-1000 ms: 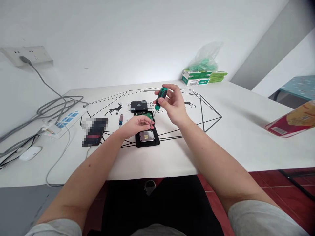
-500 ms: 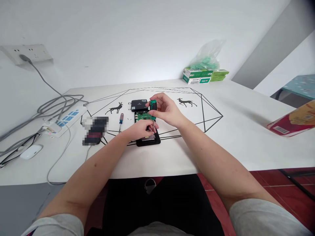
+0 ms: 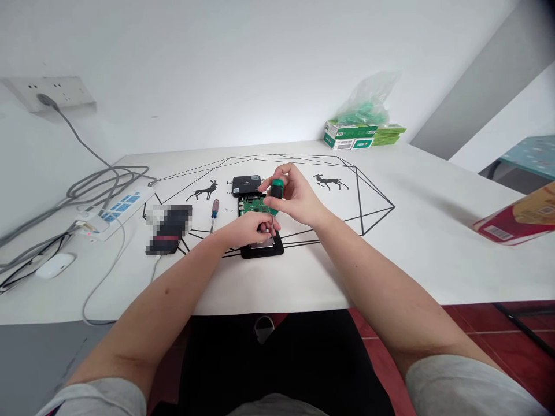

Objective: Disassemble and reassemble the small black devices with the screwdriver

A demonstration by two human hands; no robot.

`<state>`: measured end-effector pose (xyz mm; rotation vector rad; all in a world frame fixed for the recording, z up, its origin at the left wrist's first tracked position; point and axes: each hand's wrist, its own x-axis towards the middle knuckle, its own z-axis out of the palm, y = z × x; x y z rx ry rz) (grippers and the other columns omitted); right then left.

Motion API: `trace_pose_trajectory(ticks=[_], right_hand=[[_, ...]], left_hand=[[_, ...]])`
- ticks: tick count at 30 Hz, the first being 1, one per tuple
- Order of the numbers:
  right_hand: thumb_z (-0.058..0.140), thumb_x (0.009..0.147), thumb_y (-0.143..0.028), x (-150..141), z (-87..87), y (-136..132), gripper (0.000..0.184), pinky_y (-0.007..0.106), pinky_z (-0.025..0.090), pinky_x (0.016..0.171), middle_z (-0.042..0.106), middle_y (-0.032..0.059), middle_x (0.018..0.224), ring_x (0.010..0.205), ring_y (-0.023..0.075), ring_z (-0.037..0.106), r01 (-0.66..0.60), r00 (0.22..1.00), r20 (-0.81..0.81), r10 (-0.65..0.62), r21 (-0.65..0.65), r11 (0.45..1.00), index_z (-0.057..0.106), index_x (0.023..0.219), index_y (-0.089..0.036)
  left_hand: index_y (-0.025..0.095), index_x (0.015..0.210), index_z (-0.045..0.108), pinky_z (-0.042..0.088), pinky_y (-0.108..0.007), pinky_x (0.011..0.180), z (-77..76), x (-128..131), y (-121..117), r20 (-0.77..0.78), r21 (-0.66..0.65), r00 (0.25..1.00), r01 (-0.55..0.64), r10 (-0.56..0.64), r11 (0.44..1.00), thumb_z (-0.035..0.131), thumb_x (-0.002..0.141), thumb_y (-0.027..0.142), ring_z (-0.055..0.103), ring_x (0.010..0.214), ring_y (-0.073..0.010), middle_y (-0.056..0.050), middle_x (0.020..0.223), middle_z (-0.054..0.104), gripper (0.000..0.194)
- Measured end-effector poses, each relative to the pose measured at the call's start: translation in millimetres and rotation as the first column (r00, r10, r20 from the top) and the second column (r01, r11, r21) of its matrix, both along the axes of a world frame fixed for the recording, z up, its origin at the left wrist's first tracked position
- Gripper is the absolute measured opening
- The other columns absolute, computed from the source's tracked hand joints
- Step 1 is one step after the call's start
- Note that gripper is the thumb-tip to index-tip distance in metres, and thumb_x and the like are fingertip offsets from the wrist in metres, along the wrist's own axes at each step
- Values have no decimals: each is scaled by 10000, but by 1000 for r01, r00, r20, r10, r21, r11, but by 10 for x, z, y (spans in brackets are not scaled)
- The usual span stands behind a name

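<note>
My right hand (image 3: 291, 193) grips a green and black screwdriver (image 3: 276, 193), held nearly upright with its shaft pointing down. Beside the lower shaft, my left hand (image 3: 249, 226) is closed, thumb and fingertips pinched around it near the tip. Whether a screw is there too is hidden by the fingers. Underneath is a green circuit board (image 3: 252, 204), partly covered by my left hand. It lies with a black open casing (image 3: 263, 252) that has a silvery plate in its near part. A black box-shaped cover (image 3: 247, 184) sits at the board's far end.
A second screwdriver (image 3: 214, 209) lies left of the board. Further left are a blurred-out phone (image 3: 170, 231), a power strip (image 3: 124, 209) with cables, and a white earphone case (image 3: 55, 266). Green boxes (image 3: 351, 133) and a plastic bag stand by the wall. A red-yellow packet (image 3: 515, 219) is at right.
The screwdriver handle has turned in my right hand and shifted slightly right and down, standing more upright. My left hand stays almost in place at the shaft.
</note>
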<state>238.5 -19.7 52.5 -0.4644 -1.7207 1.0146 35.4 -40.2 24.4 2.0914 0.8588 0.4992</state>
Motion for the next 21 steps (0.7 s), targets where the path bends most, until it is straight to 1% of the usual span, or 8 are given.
trace_pose_trajectory(ticks=[4, 8, 10, 13, 15, 17, 20, 21], right_hand=[[945, 808, -432, -16, 6, -34, 553, 318, 598, 711, 799, 4, 1064, 847, 151, 730, -24, 998, -53, 22, -42, 999, 467, 1047, -294], [798, 947, -577, -16, 16, -77, 400, 367, 649, 728, 822, 26, 993, 764, 169, 772, -25, 994, -110, 17, -70, 997, 561, 1051, -272], [775, 958, -584, -7, 23, -86, 371, 403, 669, 762, 829, 30, 960, 785, 192, 790, 1, 992, -126, -9, -62, 998, 597, 1038, -269], [817, 924, -549, -6, 24, -81, 366, 455, 680, 878, 847, 44, 1009, 924, 224, 817, 62, 985, -163, -63, -12, 998, 584, 969, -270], [830, 913, -536, -19, 16, -78, 389, 481, 675, 942, 853, 59, 1105, 997, 232, 823, 93, 979, -185, -90, 6, 996, 545, 937, -272], [824, 916, -552, -37, 4, -82, 424, 481, 684, 913, 849, 60, 1135, 963, 226, 828, 97, 977, -191, -96, -6, 995, 501, 936, -278], [832, 907, -588, -53, -2, -92, 468, 433, 685, 813, 829, 13, 976, 821, 198, 807, 77, 981, -175, -80, -27, 997, 475, 955, -289], [845, 897, -588, -53, 2, -93, 474, 413, 676, 795, 815, -1, 933, 795, 187, 792, 82, 982, -166, -85, -23, 996, 482, 956, -290]], left_hand=[[208, 1012, 783, 571, -342, 818, 12, 0, 0, -7, 14, 1000, 8, -8, 1000, 680, 797, 186, 669, 836, -197, -45, 1013, 818, 239], [210, 1028, 785, 570, -347, 827, -4, -2, 1, -10, 39, 1000, 4, -4, 999, 681, 809, 191, 684, 848, -207, -48, 1021, 833, 243], [213, 1025, 778, 573, -349, 822, -8, -8, -3, -1, 32, 1000, 11, -11, 999, 675, 820, 199, 691, 843, -207, -52, 1038, 837, 229], [217, 968, 752, 583, -347, 808, 6, -28, -5, 9, 38, 1000, 15, -15, 999, 656, 837, 216, 701, 826, -199, -64, 1106, 833, 162], [225, 969, 749, 587, -359, 823, 28, -59, 9, -6, 99, 1000, -15, 15, 995, 645, 851, 233, 707, 840, -209, -60, 1097, 825, 158], [235, 1006, 764, 586, -393, 873, 59, -112, 37, -46, 214, 996, -64, 76, 975, 637, 869, 253, 713, 902, -246, -61, 1043, 809, 188], [231, 1030, 782, 555, -467, 998, 124, -243, 92, -146, 407, 968, -131, 206, 904, 639, 900, 304, 697, 1081, -335, -105, 1049, 778, 206], [228, 1095, 786, 534, -484, 1050, 148, -299, 108, -189, 437, 947, -155, 259, 886, 637, 925, 336, 685, 1145, -356, -119, 1098, 775, 250]])
